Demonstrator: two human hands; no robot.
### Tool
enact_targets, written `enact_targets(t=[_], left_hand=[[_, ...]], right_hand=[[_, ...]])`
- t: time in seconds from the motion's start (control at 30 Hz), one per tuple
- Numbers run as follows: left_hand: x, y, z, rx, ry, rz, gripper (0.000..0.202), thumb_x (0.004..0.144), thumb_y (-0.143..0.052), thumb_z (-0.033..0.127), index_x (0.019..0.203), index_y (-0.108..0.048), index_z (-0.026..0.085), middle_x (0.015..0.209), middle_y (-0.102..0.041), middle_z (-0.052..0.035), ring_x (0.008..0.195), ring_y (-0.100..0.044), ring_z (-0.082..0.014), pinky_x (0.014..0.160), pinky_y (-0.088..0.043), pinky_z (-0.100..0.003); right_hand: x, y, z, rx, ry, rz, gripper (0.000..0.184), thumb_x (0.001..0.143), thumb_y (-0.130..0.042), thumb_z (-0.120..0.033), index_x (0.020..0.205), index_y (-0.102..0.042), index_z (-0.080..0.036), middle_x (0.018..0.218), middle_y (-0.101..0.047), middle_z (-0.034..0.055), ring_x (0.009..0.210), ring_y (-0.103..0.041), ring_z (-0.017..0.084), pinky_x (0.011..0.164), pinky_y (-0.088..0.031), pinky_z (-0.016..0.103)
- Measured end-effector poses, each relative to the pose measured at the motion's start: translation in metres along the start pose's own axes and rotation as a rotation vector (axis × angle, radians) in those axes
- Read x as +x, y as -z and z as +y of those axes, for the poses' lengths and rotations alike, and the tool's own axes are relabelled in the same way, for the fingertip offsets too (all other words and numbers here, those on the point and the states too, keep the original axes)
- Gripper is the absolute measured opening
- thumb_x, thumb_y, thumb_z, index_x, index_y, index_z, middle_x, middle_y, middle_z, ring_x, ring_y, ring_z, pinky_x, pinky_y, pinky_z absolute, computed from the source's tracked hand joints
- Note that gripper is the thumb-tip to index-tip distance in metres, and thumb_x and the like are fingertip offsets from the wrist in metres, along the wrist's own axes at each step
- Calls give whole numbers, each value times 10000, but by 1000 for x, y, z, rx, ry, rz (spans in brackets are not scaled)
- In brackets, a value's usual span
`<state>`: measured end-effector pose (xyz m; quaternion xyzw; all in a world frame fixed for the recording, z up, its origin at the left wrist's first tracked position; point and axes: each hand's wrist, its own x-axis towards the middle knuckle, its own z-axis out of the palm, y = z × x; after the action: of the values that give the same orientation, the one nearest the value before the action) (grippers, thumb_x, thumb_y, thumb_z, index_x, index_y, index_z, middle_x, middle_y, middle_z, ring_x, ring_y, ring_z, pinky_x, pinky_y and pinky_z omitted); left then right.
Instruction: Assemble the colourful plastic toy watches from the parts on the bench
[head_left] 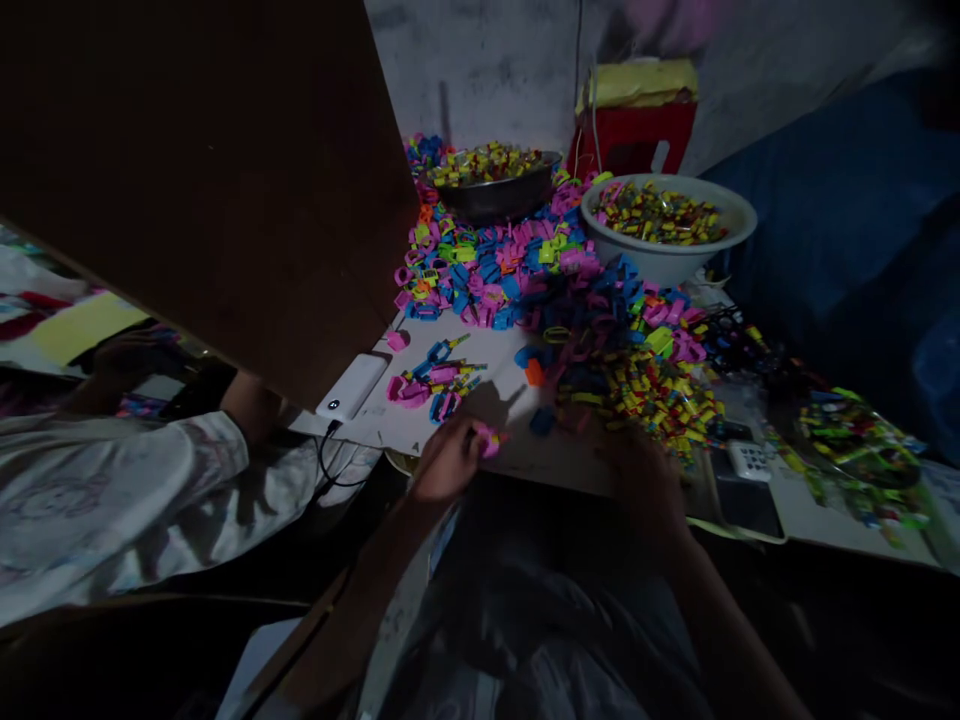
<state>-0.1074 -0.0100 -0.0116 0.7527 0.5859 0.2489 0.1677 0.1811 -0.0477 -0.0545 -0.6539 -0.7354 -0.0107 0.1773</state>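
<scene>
My left hand point(450, 460) is closed in a pinch on a small pink plastic piece point(489, 438) at the near edge of the white table point(495, 350). Just beyond it lies a small group of pink and blue assembled pieces point(431, 380). My right hand point(645, 465) is in shadow over the near side of a pile of small yellow and red parts point(660, 390); its fingers are too dark to make out. A large heap of pink, blue and green plastic rings point(517, 265) covers the middle of the table.
A metal bowl point(499, 195) and a white bowl point(667, 255), both full of small yellow parts, stand at the back. A white power bank point(351, 385) lies at the left. A calculator point(750, 462) sits at the right. Another person's sleeve point(112, 490) reaches in from the left.
</scene>
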Motion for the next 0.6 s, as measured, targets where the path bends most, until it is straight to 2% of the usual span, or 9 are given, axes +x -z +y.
enact_targets(t=[0.07, 0.17, 0.3, 0.4, 0.5, 0.6], left_hand=[[28, 3, -12, 151, 1, 40, 186, 892, -471, 250, 992, -614, 186, 994, -670, -65, 941, -621, -211, 841, -471, -313], [60, 4, -20, 282, 40, 86, 232, 883, -482, 243, 1045, -629, 166, 1088, -660, -103, 986, -614, -252, 883, -452, -363], [77, -3, -19, 467, 225, 155, 297, 895, -459, 262, 1105, -638, 152, 1166, -620, -148, 1032, -571, -327, 897, -422, -473], [78, -12, -13, 528, 269, 182, 362, 894, -459, 250, 1212, -582, 129, 1204, -581, -182, 1084, -520, -361, 902, -397, -521], [74, -26, -1, 437, 200, 121, 422, 862, -509, 221, 1278, -538, 152, 1291, -520, -181, 1178, -447, -363, 971, -337, -540], [68, -50, 15, 128, 63, -43, 401, 839, -557, 242, 1235, -577, 183, 1329, -501, -138, 1256, -375, -343, 1042, -269, -526]], right_hand=[[10, -3, 8, -127, 10, -30, 216, 907, -490, -208, 1017, -673, -239, 1035, -626, 102, 873, -544, 252, 724, -343, 362], [18, -9, 10, -143, 67, -43, 216, 898, -493, -192, 1007, -671, -246, 993, -633, 94, 841, -538, 242, 687, -325, 345], [15, -23, 12, 120, 60, 83, 208, 917, -450, -248, 1012, -632, -217, 988, -648, 88, 844, -567, 233, 702, -379, 341], [7, -31, 13, 345, 29, 182, 208, 916, -435, -295, 984, -604, -194, 946, -653, 94, 856, -588, 242, 733, -431, 364], [-3, -32, 7, 456, -25, 207, 234, 929, -396, -296, 993, -589, -181, 947, -653, 110, 895, -597, 252, 766, -455, 389], [-14, -32, -7, 530, -98, 160, 252, 946, -365, -309, 988, -576, -179, 919, -655, 106, 863, -606, 241, 758, -467, 387]])
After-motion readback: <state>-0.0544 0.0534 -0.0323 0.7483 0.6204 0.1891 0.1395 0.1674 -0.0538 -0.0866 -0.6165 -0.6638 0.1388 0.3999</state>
